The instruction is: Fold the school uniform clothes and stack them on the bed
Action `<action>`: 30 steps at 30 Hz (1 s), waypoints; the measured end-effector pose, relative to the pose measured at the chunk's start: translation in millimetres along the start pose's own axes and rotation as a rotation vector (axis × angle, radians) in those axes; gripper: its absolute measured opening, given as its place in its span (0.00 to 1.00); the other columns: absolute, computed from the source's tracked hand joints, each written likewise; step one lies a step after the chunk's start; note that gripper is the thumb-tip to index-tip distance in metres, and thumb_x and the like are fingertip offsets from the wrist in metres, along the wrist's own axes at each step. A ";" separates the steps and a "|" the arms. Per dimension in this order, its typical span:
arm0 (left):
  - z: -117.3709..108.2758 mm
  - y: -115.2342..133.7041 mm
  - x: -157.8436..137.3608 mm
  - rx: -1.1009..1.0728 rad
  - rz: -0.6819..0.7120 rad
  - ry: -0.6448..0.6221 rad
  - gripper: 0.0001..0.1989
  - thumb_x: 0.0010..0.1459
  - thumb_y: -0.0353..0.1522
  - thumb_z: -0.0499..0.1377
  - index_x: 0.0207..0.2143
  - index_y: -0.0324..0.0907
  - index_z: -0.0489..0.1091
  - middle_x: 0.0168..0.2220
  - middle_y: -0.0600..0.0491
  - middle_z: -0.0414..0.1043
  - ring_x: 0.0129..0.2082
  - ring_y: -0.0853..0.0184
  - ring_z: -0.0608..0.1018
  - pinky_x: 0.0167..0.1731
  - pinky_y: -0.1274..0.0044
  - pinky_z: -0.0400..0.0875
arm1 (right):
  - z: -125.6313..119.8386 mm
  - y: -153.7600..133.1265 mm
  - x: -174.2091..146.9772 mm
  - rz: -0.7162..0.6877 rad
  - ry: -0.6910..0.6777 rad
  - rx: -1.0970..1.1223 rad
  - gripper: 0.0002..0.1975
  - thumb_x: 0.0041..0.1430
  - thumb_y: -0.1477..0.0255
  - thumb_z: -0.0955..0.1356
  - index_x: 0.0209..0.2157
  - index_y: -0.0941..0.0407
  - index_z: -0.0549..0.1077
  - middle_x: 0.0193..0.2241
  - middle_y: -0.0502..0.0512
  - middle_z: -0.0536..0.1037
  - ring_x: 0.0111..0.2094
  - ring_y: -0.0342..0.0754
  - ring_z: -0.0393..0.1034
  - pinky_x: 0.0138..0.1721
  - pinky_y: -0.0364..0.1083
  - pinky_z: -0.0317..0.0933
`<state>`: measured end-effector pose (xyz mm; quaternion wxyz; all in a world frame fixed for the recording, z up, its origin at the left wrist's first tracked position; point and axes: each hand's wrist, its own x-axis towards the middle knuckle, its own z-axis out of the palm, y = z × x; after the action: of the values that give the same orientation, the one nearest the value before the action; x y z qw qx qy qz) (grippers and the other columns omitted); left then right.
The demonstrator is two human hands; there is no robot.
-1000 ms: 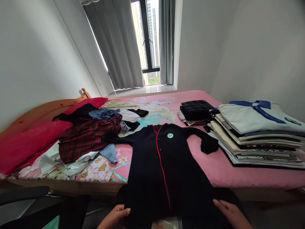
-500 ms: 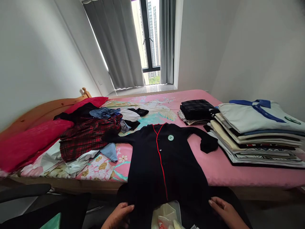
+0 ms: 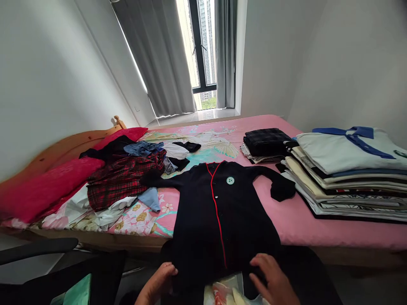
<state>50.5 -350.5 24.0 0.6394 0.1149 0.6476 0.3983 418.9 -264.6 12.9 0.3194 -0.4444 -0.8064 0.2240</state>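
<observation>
A black cardigan [image 3: 197, 212] with red trim down its front and a round green-and-white badge lies face up, partly on the bed, its lower part hanging toward me. At its lower left edge is my left hand [image 3: 161, 277], fingers closed on the cloth. Over the lower right part is my right hand [image 3: 271, 277], fingers apart and slightly curled, with nothing visibly in them. Between my hands, at the bottom, a clear plastic bag [image 3: 227, 290] with red and pale contents covers part of the hem.
A tall stack of folded clothes [image 3: 346, 182] stands on the bed [image 3: 302, 235] at right, beside a smaller dark folded pile [image 3: 267, 142]. Loose clothes, including a red plaid garment [image 3: 121, 182], lie heaped at left near red pillows [image 3: 60, 186]. A black chair [image 3: 104, 271] is at lower left.
My right hand has left the cardigan's lower right edge and moved inward to the left, its fingers now spread. My left hand stays at the left edge. The view has shifted slightly.
</observation>
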 end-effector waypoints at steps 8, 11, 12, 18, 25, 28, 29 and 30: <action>1.1 3.6 -18.1 -0.050 0.110 -0.009 0.12 0.39 0.34 0.56 0.25 0.44 0.54 0.17 0.62 0.61 0.13 0.69 0.68 0.11 0.80 0.60 | 69.1 -34.4 16.6 -0.522 0.109 -0.309 0.21 0.42 0.74 0.67 0.43 0.51 0.67 0.38 0.52 0.74 0.41 0.52 0.65 0.47 0.52 0.50; -1.6 5.2 -20.1 -0.058 0.086 -0.091 0.12 0.41 0.35 0.57 0.26 0.44 0.54 0.18 0.61 0.63 0.14 0.68 0.70 0.11 0.79 0.62 | 74.0 -36.8 22.9 -0.463 0.144 -0.309 0.20 0.44 0.76 0.66 0.43 0.51 0.67 0.39 0.51 0.75 0.41 0.51 0.65 0.48 0.52 0.49; -2.0 6.1 -21.0 -0.059 0.077 -0.124 0.12 0.42 0.35 0.57 0.26 0.44 0.54 0.18 0.60 0.63 0.14 0.67 0.70 0.11 0.79 0.62 | 73.5 -37.1 24.4 -0.443 0.143 -0.305 0.19 0.45 0.77 0.65 0.42 0.50 0.67 0.38 0.51 0.75 0.41 0.51 0.65 0.48 0.52 0.49; 1.4 9.3 -26.8 -0.100 0.065 -0.140 0.12 0.42 0.33 0.56 0.25 0.45 0.52 0.19 0.61 0.62 0.14 0.67 0.70 0.11 0.79 0.61 | 72.1 -36.9 26.9 -0.500 0.133 -0.301 0.22 0.45 0.76 0.65 0.45 0.50 0.67 0.40 0.51 0.75 0.43 0.51 0.64 0.50 0.52 0.46; 0.0 -0.3 -18.4 -0.135 0.089 -0.072 0.13 0.40 0.34 0.56 0.26 0.45 0.52 0.18 0.61 0.62 0.12 0.69 0.68 0.10 0.80 0.57 | 79.2 -35.3 31.0 -0.544 0.117 -0.364 0.32 0.39 0.72 0.66 0.51 0.53 0.63 0.44 0.54 0.74 0.47 0.54 0.61 0.53 0.54 0.41; -4.0 -4.9 -11.7 -0.169 0.084 -0.020 0.16 0.38 0.34 0.58 0.25 0.46 0.50 0.17 0.63 0.59 0.10 0.70 0.66 0.07 0.80 0.57 | 81.2 -33.7 31.9 -0.574 0.127 -0.354 0.32 0.39 0.71 0.66 0.51 0.54 0.64 0.44 0.55 0.73 0.47 0.55 0.61 0.53 0.54 0.41; -4.9 -5.8 -10.3 -0.185 0.079 -0.014 0.17 0.37 0.34 0.59 0.24 0.46 0.49 0.17 0.64 0.59 0.10 0.70 0.66 0.07 0.80 0.58 | 82.0 -33.5 32.0 -0.576 0.133 -0.346 0.31 0.39 0.71 0.66 0.50 0.53 0.64 0.44 0.55 0.73 0.46 0.55 0.62 0.53 0.55 0.41; -5.3 -6.2 -9.6 -0.199 0.076 -0.016 0.18 0.37 0.34 0.59 0.24 0.46 0.49 0.17 0.64 0.58 0.10 0.69 0.67 0.07 0.80 0.58 | 82.9 -33.6 32.1 -0.572 0.135 -0.330 0.30 0.39 0.72 0.66 0.49 0.53 0.65 0.43 0.55 0.73 0.46 0.55 0.62 0.53 0.55 0.41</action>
<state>49.3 -362.9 26.3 0.6373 0.0786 0.5949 0.4835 327.6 -260.4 -13.0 0.3458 -0.2597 -0.9008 -0.0383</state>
